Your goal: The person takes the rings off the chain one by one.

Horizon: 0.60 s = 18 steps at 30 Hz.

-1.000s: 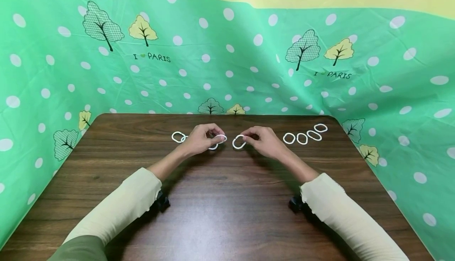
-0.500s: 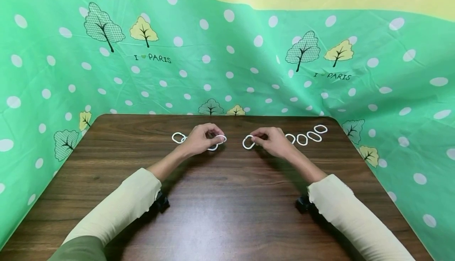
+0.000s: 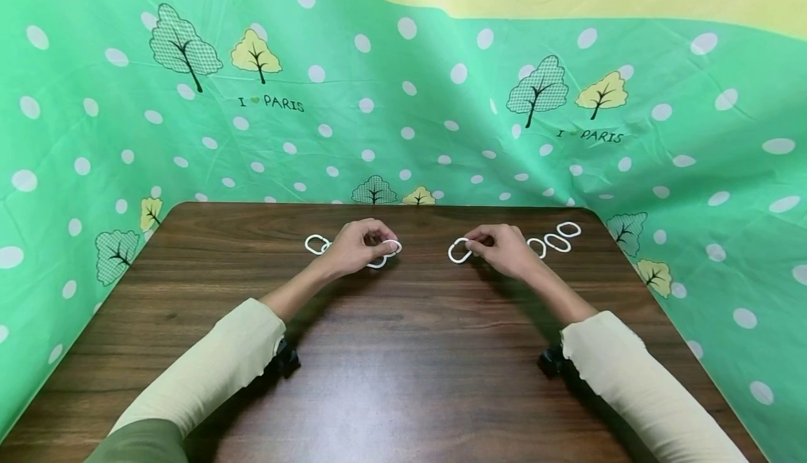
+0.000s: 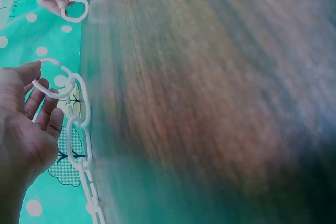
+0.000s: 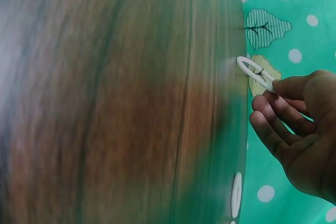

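At the far left of the table my left hand (image 3: pixel 354 247) pinches a white plastic link (image 4: pixel 46 92) between thumb and fingers. That link has a gap in its side and hooks through a chain (image 4: pixel 88 104) of white links trailing down past the hand. In the head view the hand hides the middle of the chain, and its end link (image 3: pixel 307 242) shows at the left. My right hand (image 3: pixel 504 249) holds a separate white link (image 5: pixel 253 78) at its edge, thumb against fingertip. A wide space lies between the two hands.
Several loose white links (image 3: pixel 569 223) lie in a row at the back right of the dark wooden table (image 3: pixel 403 351), partly behind the right hand. A green dotted cloth (image 3: pixel 403 120) hangs along the back and both sides.
My right hand has moved to the right with its link, away from the left hand, and now covers part of the loose row. The left hand stays in place with its link.
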Each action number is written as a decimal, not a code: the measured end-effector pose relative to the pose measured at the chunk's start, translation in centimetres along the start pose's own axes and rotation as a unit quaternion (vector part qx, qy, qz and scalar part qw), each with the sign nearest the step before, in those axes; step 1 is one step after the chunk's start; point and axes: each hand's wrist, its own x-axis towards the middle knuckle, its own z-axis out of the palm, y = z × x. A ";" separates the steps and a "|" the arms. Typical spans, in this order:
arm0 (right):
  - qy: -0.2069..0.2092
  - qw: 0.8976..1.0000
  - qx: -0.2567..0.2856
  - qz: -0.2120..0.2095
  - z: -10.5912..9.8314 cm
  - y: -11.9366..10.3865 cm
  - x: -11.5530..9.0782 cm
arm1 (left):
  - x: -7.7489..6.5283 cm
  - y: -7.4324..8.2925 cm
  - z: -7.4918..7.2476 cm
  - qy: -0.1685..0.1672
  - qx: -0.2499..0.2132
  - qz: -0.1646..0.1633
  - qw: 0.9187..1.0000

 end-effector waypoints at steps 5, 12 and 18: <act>0.000 1.000 0.006 0.019 -0.7 1.0 -0.2 | 0.0 0.0 0.0 0.002 0.002 0.001 1.000; -0.002 0.999 0.013 0.040 -1.6 2.0 -0.2 | 0.0 -0.2 -0.1 0.001 0.005 0.003 1.000; 0.005 0.999 0.004 0.047 -2.2 2.9 -0.2 | 0.0 -0.1 -0.2 0.005 0.004 0.000 1.000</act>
